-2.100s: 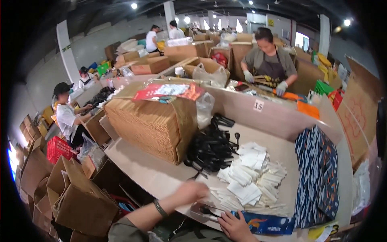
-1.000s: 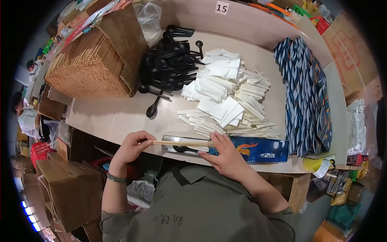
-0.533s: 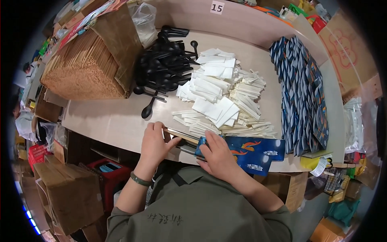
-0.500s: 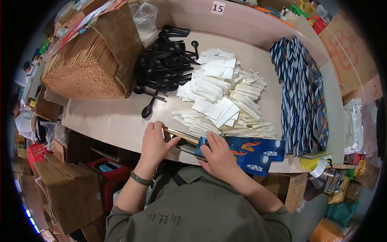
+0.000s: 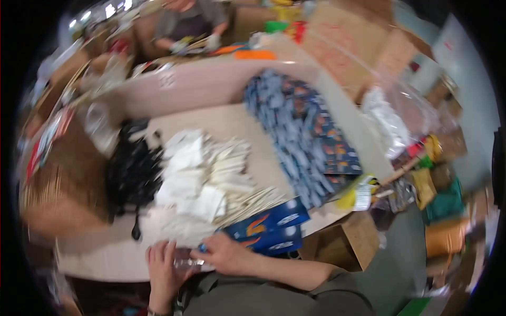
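Observation:
My right hand (image 5: 226, 254) is closed on the near end of two blue printed paper sleeves (image 5: 263, 231), which stretch to the right over the table's front edge. My left hand (image 5: 162, 266) is beside it, fingers curled at one end of a shiny, see-through piece (image 5: 185, 259) that spans the gap between both hands. Blur hides what that piece is. Just beyond the hands lie a pile of white flat packets (image 5: 182, 195) and thin pale paper-wrapped sticks (image 5: 258, 203). Black plastic spoons (image 5: 134, 174) are heaped to their left.
A cardboard box of brown sticks (image 5: 66, 184) stands at the left. Overlapping blue sleeves (image 5: 295, 131) line the table's right side. An open carton (image 5: 342, 237) sits below the right edge. Across the partition (image 5: 174, 87), another person (image 5: 192, 26) works with gloved hands.
The view has swung to the right and up and is blurred; another person now shows. My hands have come closer together. The brown stick and dark handle between them no longer show.

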`<state>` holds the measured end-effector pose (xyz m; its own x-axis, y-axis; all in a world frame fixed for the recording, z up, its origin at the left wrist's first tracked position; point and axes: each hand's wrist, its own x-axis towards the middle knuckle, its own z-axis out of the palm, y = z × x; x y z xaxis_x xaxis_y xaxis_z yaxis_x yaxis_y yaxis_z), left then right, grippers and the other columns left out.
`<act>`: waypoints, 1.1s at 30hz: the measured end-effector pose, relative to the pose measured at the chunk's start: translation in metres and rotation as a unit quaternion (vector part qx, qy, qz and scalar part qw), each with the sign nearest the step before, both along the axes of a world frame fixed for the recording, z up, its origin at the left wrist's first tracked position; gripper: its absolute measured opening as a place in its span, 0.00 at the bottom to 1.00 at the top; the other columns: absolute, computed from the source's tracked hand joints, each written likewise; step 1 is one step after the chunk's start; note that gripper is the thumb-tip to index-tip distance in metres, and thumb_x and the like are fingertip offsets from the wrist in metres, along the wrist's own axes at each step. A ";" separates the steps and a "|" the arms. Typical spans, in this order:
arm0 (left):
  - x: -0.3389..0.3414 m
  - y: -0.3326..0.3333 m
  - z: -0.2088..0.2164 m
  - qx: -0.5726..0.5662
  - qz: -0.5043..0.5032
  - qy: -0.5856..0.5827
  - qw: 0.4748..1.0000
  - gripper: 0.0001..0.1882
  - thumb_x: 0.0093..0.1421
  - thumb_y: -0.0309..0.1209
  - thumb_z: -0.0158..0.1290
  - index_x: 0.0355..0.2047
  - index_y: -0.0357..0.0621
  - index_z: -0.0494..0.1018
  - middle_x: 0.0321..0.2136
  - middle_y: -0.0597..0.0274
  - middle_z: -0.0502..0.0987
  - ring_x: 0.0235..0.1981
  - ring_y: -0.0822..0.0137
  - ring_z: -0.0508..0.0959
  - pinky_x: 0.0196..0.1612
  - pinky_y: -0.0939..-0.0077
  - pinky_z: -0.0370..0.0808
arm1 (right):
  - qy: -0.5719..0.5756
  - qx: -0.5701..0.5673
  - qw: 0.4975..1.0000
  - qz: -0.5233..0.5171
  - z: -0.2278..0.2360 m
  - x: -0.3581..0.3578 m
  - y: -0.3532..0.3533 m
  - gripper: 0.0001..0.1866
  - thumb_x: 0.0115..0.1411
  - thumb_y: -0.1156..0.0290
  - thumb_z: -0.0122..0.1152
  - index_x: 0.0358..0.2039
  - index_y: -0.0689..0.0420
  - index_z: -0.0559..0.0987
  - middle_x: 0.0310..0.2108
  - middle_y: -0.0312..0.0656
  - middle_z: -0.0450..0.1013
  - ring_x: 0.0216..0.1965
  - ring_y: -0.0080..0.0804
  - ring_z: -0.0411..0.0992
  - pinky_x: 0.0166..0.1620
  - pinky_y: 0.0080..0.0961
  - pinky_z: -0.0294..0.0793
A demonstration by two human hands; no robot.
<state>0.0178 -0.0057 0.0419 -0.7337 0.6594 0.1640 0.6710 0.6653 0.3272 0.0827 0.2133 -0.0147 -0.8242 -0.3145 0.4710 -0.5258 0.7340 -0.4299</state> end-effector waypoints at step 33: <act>0.010 0.013 -0.047 0.020 0.072 -0.218 0.973 0.33 0.48 0.39 0.67 0.54 0.45 0.68 0.41 0.51 0.76 0.43 0.48 0.78 0.43 0.56 0.76 | -0.355 0.146 0.911 -0.154 0.022 -0.009 0.041 0.19 0.62 0.53 0.57 0.32 0.58 0.82 0.28 0.56 0.79 0.31 0.55 0.80 0.36 0.51 0.78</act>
